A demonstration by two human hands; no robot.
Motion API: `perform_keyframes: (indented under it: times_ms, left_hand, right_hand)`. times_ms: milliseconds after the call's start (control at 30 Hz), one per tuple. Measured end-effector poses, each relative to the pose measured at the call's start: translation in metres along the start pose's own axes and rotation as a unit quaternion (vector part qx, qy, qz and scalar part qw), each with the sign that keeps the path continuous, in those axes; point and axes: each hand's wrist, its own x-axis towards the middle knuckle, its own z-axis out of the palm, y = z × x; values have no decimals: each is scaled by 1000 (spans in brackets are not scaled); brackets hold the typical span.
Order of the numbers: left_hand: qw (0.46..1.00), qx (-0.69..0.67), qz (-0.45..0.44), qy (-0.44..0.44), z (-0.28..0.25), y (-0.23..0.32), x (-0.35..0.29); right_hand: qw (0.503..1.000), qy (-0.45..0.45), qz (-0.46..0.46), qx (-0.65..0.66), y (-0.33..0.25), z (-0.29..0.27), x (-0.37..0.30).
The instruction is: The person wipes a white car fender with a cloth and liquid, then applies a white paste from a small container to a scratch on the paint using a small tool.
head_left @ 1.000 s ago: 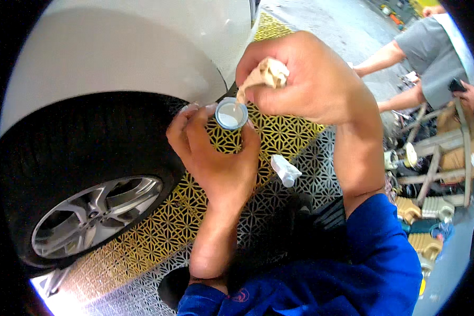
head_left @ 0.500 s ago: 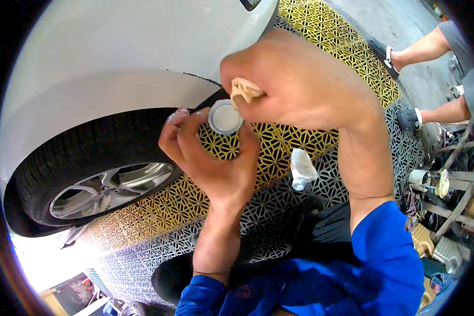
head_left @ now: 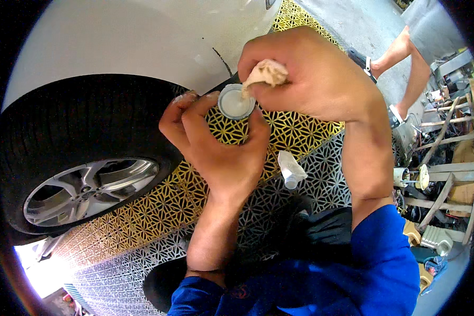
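Observation:
Between the thumb and fingers of my left hand (head_left: 221, 163) is a small round cap (head_left: 231, 108) with whitish stuff in it. My right hand (head_left: 321, 79) pinches a crumpled beige cloth (head_left: 268, 72), whose lower tip reaches the cap's inside at its right edge. White residue marks the left fingertips. Just beyond both hands stands the pale car body panel (head_left: 142, 42), with a dark scratch (head_left: 222, 61) near its lower edge. A small clear plastic bottle (head_left: 290, 171) is on the floor mat below my right hand, its neck toward me.
The car's tyre (head_left: 116, 116) and silver wheel (head_left: 89, 192) fill the left side. Yellow and grey lattice mats (head_left: 158, 195) cover the floor. At upper right are another person's bare legs (head_left: 400, 52) in dark shoes. Wooden frames (head_left: 447, 174) and piled clutter line the right.
The cloth has come up a little, showing more of itself, its tip still at the cap. The view has shifted, bringing more wheel into sight. The other person's legs have changed position.

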Motion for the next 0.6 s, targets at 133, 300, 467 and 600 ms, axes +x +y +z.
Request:
perform_keyframes:
  times_ms: [133, 300, 467, 600]
  left_hand:
    - [999, -8, 21, 44, -1, -9, 5]
    - [997, -18, -1, 77, 0, -10, 12]
    - [996, 16, -18, 90, -6, -5, 14]
    - [995, 7, -33, 92, -13, -2, 14]
  right_hand:
    - [987, 44, 16, 150, 9, 5, 0]
    - [973, 55, -23, 223, 24, 5, 7]
    - [958, 124, 8, 259, 16, 20, 11]
    - [967, 105, 12, 233, 8, 22, 11]
